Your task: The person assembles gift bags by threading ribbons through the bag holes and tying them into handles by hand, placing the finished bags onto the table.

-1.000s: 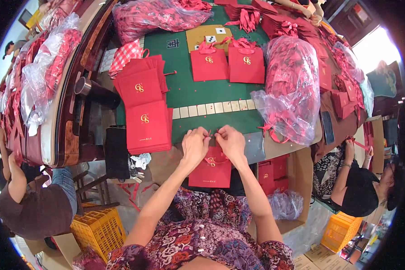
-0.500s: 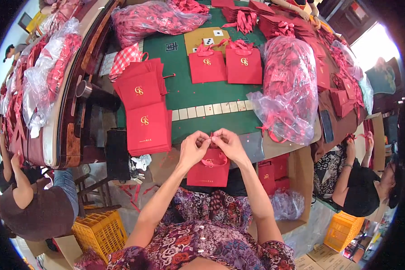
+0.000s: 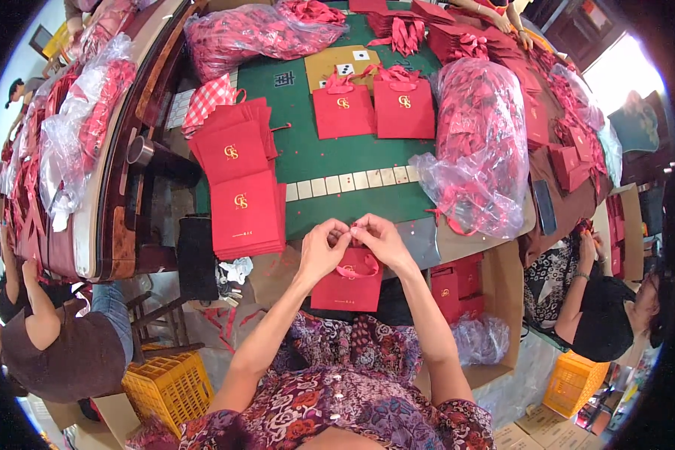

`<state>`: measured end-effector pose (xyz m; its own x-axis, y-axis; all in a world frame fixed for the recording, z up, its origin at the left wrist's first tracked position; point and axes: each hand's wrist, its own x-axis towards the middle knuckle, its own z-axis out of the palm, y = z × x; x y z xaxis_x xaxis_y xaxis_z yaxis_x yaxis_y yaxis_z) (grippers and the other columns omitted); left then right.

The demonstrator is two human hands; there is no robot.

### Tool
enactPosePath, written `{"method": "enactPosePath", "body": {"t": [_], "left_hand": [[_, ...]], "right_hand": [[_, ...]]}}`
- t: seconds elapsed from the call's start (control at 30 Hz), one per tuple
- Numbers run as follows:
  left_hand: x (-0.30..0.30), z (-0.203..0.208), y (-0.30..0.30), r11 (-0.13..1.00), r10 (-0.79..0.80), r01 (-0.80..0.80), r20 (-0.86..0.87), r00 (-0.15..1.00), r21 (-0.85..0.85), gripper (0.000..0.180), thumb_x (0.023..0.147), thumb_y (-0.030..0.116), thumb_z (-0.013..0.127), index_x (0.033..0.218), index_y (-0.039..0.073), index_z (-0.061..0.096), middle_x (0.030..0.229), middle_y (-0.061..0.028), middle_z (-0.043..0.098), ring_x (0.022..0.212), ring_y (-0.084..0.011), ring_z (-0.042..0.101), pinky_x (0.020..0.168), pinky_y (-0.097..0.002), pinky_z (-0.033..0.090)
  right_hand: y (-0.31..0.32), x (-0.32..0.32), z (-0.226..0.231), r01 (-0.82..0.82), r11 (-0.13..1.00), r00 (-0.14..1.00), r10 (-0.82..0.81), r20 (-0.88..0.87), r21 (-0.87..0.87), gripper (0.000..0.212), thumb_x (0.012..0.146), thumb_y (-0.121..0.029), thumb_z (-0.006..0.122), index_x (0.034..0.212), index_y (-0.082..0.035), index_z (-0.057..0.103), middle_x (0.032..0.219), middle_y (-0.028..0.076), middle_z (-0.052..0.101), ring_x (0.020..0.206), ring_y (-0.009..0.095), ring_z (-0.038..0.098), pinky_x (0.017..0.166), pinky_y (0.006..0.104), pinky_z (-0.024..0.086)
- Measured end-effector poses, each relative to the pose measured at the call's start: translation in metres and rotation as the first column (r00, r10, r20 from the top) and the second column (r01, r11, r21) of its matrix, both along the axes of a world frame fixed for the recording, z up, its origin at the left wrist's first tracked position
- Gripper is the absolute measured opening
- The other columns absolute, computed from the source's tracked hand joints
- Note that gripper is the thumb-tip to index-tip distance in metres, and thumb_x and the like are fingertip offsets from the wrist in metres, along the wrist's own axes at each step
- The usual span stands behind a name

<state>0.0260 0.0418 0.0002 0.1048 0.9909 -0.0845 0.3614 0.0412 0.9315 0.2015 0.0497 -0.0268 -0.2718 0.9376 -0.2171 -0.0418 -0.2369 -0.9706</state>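
A red paper gift bag (image 3: pixel 346 294) with gold lettering is upright in front of my lap, below the table's near edge. My left hand (image 3: pixel 325 246) and my right hand (image 3: pixel 382 241) meet at its top, thumbs and forefingers pinched together. A bit of red ribbon shows between the fingertips, mostly hidden by them. A looped red ribbon handle (image 3: pixel 366 264) hangs over the bag's front, under my hands. To the left lies a stack of flat red bags (image 3: pixel 247 214) without visible bows. Two red bags with ribbons (image 3: pixel 343 112) lie side by side farther back.
A clear plastic sack of red ribbons (image 3: pixel 481 142) lies to the right on the green table (image 3: pixel 319 161). Another full sack (image 3: pixel 259 41) is at the back. An open carton (image 3: pixel 502 300) with red bags stands right of my lap. Other people work at both sides.
Both hands stay at the bag's top, fingertips shifting only slightly around the ribbon. The view has moved a little; the people at the sides have moved their arms.
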Motion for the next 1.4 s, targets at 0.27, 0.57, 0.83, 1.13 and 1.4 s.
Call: {"method": "enactPosePath", "body": {"t": [0.27,0.57,0.83,1.13,1.4], "left_hand": [[-0.026,-0.014,-0.01,0.988,-0.087,0.081,0.045,0.995,0.128,0.059,0.084,0.027,0.078,0.132,0.006,0.052,0.113,-0.0184,0.066,0.109,-0.0304,0.065,0.09,-0.0386,0.052],[-0.037,0.005,-0.057,0.922,-0.387,0.386,-0.085,0.918,-0.022,0.07,0.082,0.028,0.08,0.136,0.001,0.045,0.112,-0.026,0.067,0.107,-0.0402,0.066,0.087,-0.0434,0.053],[-0.05,0.022,-0.054,0.945,-0.325,0.326,0.029,0.945,-0.028,0.055,0.085,0.018,0.078,0.131,0.001,0.052,0.112,-0.0161,0.07,0.105,-0.024,0.068,0.089,-0.0367,0.052],[-0.042,0.085,-0.048,0.96,0.071,0.02,-0.312,0.947,0.279,0.036,0.086,0.005,0.063,0.121,0.003,0.055,0.109,-0.0175,0.064,0.101,-0.0355,0.064,0.087,-0.0422,0.052],[0.014,0.051,-0.086,0.936,-0.17,0.314,-0.576,0.8,0.159,0.054,0.076,0.025,0.08,0.122,0.009,0.056,0.108,-0.0141,0.053,0.1,-0.0346,0.055,0.081,-0.0454,0.052]], "right_hand": [[0.0,0.023,0.011,0.269,0.96,0.954,-0.277,-0.118,-0.077,0.015,0.096,-0.02,0.065,0.087,-0.009,0.064,0.077,-0.005,0.063,0.07,0.003,0.054,0.063,0.0202,0.04],[0.015,0.043,-0.007,0.481,0.874,0.877,-0.48,-0.027,0.071,0.015,0.096,-0.015,0.066,0.087,-0.003,0.063,0.077,-0.007,0.06,0.07,0.002,0.052,0.064,0.02,0.042],[0.006,0.05,0.002,0.454,0.84,0.828,-0.521,0.208,0.297,0.018,0.095,-0.016,0.067,0.106,-0.002,0.067,0.083,0.003,0.069,0.073,0.009,0.061,0.066,0.0267,0.049],[-0.015,0.097,0.01,0.101,0.711,0.225,-0.697,0.68,0.696,0.017,0.085,-0.005,0.065,0.102,-0.008,0.066,0.104,0.016,0.059,0.094,0.039,0.058,0.079,0.0482,0.05],[-0.029,0.083,0.008,0.093,0.642,0.309,-0.745,0.591,0.761,0.011,0.085,-0.008,0.07,0.094,-0.007,0.064,0.096,0.014,0.056,0.091,0.035,0.056,0.077,0.0456,0.048]]}}
